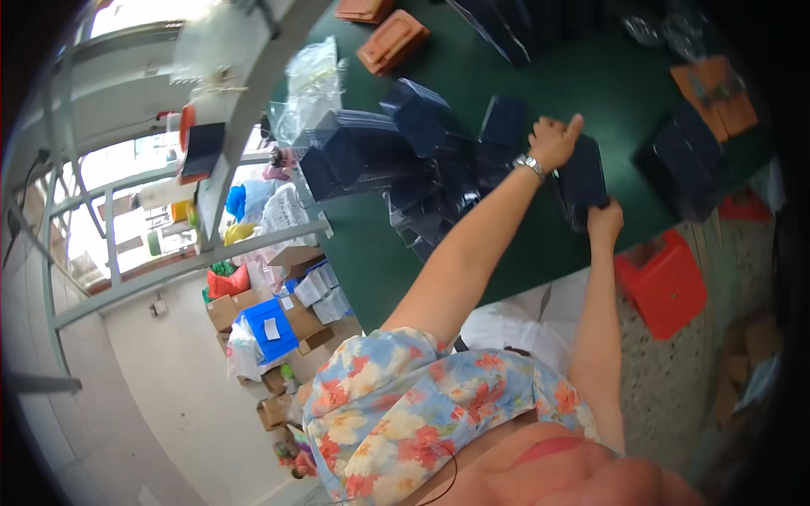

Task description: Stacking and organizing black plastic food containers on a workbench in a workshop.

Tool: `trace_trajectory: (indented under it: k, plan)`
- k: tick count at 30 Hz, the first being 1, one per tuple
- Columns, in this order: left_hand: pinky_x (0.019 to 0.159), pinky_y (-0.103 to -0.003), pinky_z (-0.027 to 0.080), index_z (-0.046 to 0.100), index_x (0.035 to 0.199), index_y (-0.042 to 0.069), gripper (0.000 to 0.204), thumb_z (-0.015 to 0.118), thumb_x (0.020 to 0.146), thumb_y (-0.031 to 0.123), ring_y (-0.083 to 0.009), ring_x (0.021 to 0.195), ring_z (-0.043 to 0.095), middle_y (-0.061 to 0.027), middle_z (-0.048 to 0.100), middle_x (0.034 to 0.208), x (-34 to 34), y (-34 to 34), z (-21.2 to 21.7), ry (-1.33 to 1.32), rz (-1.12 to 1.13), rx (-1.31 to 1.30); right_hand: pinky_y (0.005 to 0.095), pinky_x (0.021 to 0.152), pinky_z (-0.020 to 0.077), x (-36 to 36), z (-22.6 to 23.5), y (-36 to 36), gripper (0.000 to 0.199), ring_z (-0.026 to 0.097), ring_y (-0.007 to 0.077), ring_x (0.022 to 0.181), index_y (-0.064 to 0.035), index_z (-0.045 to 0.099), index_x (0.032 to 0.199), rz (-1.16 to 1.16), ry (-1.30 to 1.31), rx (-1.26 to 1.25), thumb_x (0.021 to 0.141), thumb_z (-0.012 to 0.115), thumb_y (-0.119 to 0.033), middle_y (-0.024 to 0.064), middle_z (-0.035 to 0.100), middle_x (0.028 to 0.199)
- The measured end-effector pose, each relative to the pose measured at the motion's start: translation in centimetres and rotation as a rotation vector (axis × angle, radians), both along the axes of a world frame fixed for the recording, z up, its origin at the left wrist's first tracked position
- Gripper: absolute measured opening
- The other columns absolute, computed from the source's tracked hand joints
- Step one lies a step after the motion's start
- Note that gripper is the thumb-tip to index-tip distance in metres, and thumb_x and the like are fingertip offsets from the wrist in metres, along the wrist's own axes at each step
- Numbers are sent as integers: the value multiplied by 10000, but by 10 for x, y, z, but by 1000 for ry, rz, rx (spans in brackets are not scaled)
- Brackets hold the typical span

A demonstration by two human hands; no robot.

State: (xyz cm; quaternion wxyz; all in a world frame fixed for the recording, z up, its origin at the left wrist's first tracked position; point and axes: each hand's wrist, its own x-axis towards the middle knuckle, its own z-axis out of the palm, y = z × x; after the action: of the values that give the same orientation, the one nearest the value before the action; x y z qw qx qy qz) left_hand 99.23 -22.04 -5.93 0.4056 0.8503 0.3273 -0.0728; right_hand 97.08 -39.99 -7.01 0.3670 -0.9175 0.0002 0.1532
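Note:
A dark blue flat case [582,173] with rounded corners lies on the dark green table [540,257] in front of me. My right hand [605,223] grips its near edge, fingers closed round it. At its far left edge is my left hand [553,143], fingers apart, a metal-strap watch [529,166] on the wrist. Whether that hand presses on the case I cannot tell. Just left of it lies another dark blue piece [504,120]. Several stacks of similar dark blue pieces [363,152] stand further left, partly behind my left forearm.
More dark blue pieces [688,160] sit at the table's right, beside orange-brown ones [715,97]. Orange-brown cases [393,40] and clear plastic bags [312,84] lie at the far left. A red stool [666,287] stands below the right edge; boxes and a blue bin [268,331] are at left.

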Motion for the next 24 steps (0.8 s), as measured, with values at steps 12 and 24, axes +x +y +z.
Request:
trace_trajectory:
  k: [12, 24]
  plan:
    - [993, -506, 310, 351, 1416, 301, 556, 231, 943, 566, -475, 1207, 378, -261, 441, 1337, 5, 46, -22, 189, -228, 172, 469, 729, 478, 38, -37, 37, 197, 600, 446, 799, 50, 663, 831, 143, -150, -4, 712, 542, -49, 273, 626, 821]
    - [1089, -475, 224, 471, 1286, -84, 1005, 243, 812, 772, -468, 1318, 267, -314, 309, 1407, 11, 35, -31, 280, 305, -142, 393, 840, 481, 61, -48, 41, 286, 626, 361, 925, 28, 669, 951, -84, 26, 56, 708, 532, -35, 223, 656, 964]
